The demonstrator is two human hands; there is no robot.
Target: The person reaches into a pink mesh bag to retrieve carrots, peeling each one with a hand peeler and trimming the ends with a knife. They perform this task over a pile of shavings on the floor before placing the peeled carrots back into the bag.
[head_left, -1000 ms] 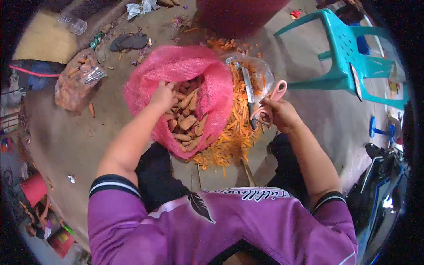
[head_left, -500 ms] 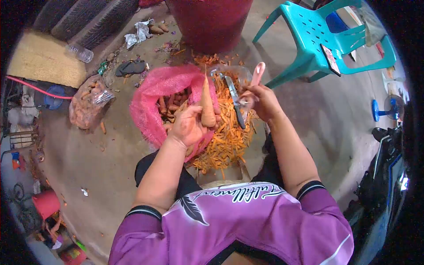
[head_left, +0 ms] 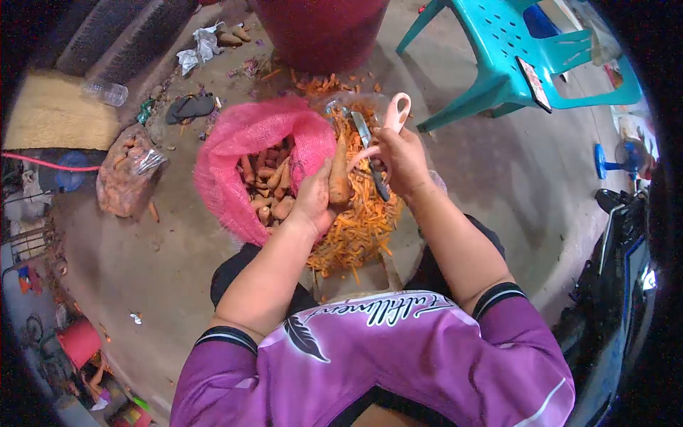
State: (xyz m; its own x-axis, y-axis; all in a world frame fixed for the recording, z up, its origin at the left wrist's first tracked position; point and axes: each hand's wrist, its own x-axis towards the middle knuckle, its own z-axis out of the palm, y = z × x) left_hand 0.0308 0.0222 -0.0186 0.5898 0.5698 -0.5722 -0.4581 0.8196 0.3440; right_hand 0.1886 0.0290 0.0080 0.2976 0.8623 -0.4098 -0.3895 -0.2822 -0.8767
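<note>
A carrot (head_left: 339,174) points away from me, its thick end held in my left hand (head_left: 315,197). My right hand (head_left: 403,158) grips a pale pink peeler (head_left: 395,112), whose forked head is close beside the carrot. Below both hands spreads a heap of orange carrot peelings (head_left: 348,245). A knife (head_left: 361,128) with a dark handle rests on the peelings, partly behind my right hand. Left of my left hand stands a pink mesh sack (head_left: 220,171), its mouth wide and many carrots (head_left: 274,181) inside.
A large red tub (head_left: 320,32) stands beyond the peelings. To the right is a teal plastic chair (head_left: 491,43) with a phone (head_left: 533,84) on it. Left of the sack lie a filled clear bag (head_left: 128,174) and a dark flip-flop (head_left: 191,108). A motorcycle (head_left: 612,285) stands at far right.
My right hand has brought the peeler left to the carrot. The carrot has tilted slightly, and my left hand has turned around its thick end. The view has shifted a little.
</note>
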